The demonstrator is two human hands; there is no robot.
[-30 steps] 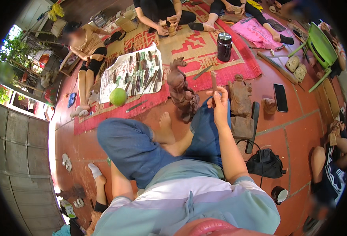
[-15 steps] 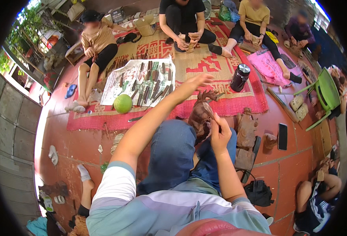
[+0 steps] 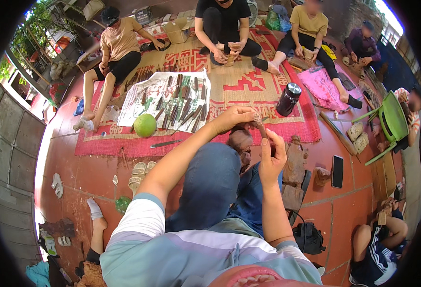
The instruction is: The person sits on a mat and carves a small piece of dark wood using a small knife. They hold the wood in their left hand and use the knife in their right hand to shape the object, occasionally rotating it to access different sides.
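A dark reddish-brown wooden carving (image 3: 240, 140) stands between my knees, its top largely covered by my hands. My left hand (image 3: 239, 116) reaches across from the left, with its fingers curled closed at the carving's upper end. Between the thumb and fingers of my right hand (image 3: 273, 155) is a slim brown wooden piece (image 3: 261, 129), pointing up toward my left fingertips. Whether that piece is a tool or part of the carving cannot be made out. Beside my right knee lies a larger rough brown wood block (image 3: 294, 162).
Ahead, a red-and-tan mat (image 3: 248, 103) bears a printed sheet with several carving tools (image 3: 176, 103), a green round fruit (image 3: 145, 125) and a black flask (image 3: 288, 99). A phone (image 3: 337, 171) and a small wood piece (image 3: 322, 176) lie at right. Several people sit around; sandals (image 3: 138, 178) lie at left.
My left hand, spread in the air above the carving before, has come down and closed at its top. My right hand has shifted slightly right and down, still holding the slim piece.
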